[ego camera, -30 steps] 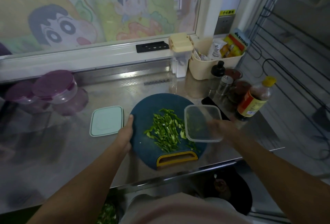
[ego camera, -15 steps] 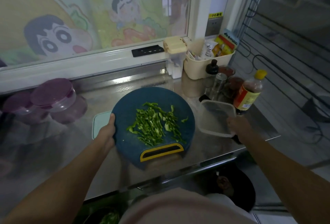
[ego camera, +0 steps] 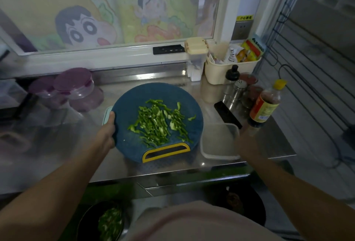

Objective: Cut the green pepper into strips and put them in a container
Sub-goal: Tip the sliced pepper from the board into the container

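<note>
**Strips could miss the container on the pour**

The pepper strips [ego camera: 157,123] lie in a loose heap on the round blue cutting board [ego camera: 124,110]. None are yet in the clear container [ego camera: 219,141], which sits just beside the board's right edge and close to the front lip of the tabletop [ego camera: 172,167]. The left hand [ego camera: 107,133] grips the board's left rim, thumb on top. The right hand [ego camera: 245,142] is against the container's right wall, but it is blurred, so I cannot tell whether it grips or only touches.

The board is much wider than the container's mouth. Tipped too fast, the heap would likely fan out and spill onto the tabletop or over its front lip. The container looks empty and light, so it may slide or tip if the board's edge knocks it. The sauce bottle [ego camera: 265,104] stands near the right wrist and could be bumped.
</note>
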Demonstrator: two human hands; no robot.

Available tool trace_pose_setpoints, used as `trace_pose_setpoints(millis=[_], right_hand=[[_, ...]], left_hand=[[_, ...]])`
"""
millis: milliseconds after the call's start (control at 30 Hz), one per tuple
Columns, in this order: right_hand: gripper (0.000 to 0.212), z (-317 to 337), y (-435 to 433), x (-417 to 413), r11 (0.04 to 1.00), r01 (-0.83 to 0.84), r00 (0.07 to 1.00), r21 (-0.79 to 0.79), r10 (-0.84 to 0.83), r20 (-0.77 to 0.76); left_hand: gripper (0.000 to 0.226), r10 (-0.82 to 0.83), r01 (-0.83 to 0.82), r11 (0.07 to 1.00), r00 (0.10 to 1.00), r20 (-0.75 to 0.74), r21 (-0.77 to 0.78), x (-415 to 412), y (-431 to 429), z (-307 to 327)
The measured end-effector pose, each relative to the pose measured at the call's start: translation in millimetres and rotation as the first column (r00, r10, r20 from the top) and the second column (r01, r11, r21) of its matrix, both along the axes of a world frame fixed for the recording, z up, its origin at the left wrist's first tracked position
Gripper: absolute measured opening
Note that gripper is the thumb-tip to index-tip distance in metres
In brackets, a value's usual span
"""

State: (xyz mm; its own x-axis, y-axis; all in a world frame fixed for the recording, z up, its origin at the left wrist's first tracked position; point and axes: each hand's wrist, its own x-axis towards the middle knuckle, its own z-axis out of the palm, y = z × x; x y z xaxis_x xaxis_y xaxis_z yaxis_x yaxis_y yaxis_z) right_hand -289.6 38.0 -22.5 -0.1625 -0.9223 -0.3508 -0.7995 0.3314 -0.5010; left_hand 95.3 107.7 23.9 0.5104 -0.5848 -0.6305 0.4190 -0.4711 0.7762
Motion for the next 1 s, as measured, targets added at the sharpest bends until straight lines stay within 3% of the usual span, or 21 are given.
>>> trace_pose_setpoints(millis=[133,267,400,500,567,633,700,733,800,933,1000], right_hand=[[0.023,0.7,3.2,2.8,0.988,-0.136,0.987,0.071,0.141,-0.082],[0.024,-5.4,0.3,11.3,0.979,-0.198,0.979,0.037,0.196,0.06],[0.03,-6.1,-4.9,12.4,0.955,-0.283,0.959,0.09,0.281,0.04],[0.039,8.4,-10.2,16.1,0.969,-0.224,0.972,-0.103,0.23,0.049],[0.04,26.9,-19.8,23.7,0.963,-0.147,0.969,-0.227,0.186,0.161],[0.038,46.3,-36.4,35.2,0.992,-0.045,0.875,-0.122,0.098,0.473],[0.028,59.5,-50.8,45.3,0.991,-0.052,0.607,0.127,-0.069,0.792],[0.026,61.3,-56.7,47.4,0.975,-0.103,0.496,0.197,-0.122,0.86],[0.032,60.8,-64.2,48.8,0.954,-0.188,0.391,0.232,-0.144,0.909],[0.038,53.0,-74.6,45.7,0.96,-0.171,0.309,0.224,-0.163,0.937],[0.037,51.9,-77.5,41.7,0.967,-0.134,0.287,0.217,-0.172,0.942]], left_hand=[[0.059,0.014,-0.014,1.0,1.0,0.001,-0.027,-5.8,6.3,4.6],[0.057,0.035,-0.035,0.999,0.999,-0.008,-0.027,-14.8,11.5,5.2],[0.063,0.062,-0.062,0.997,0.998,-0.001,0.049,-17.8,10.5,1.7],[0.054,0.043,-0.043,0.997,0.999,0.002,0.067,-22.1,4.4,3.9],[0.049,0.007,-0.006,0.997,1.0,-0.012,0.074,-22.4,-2.3,7.7],[0.051,-0.021,0.022,0.996,1.0,-0.015,0.085,-21.4,-10.2,13.1],[0.052,-0.056,0.057,0.995,0.998,-0.013,0.085,-21.5,-19.3,19.8],[0.052,-0.073,0.075,0.994,0.997,-0.018,0.079,-21.9,-25.2,22.3],[0.05,-0.11,0.112,0.992,0.992,-0.054,0.048,-23.5,-35.8,27.1],[0.042,-0.127,0.089,0.983,0.962,-0.243,-0.162,-33.4,-50.8,32.1],[0.045,-0.148,0.089,0.977,0.936,-0.319,-0.192,-46.4,-52.7,26.5]])
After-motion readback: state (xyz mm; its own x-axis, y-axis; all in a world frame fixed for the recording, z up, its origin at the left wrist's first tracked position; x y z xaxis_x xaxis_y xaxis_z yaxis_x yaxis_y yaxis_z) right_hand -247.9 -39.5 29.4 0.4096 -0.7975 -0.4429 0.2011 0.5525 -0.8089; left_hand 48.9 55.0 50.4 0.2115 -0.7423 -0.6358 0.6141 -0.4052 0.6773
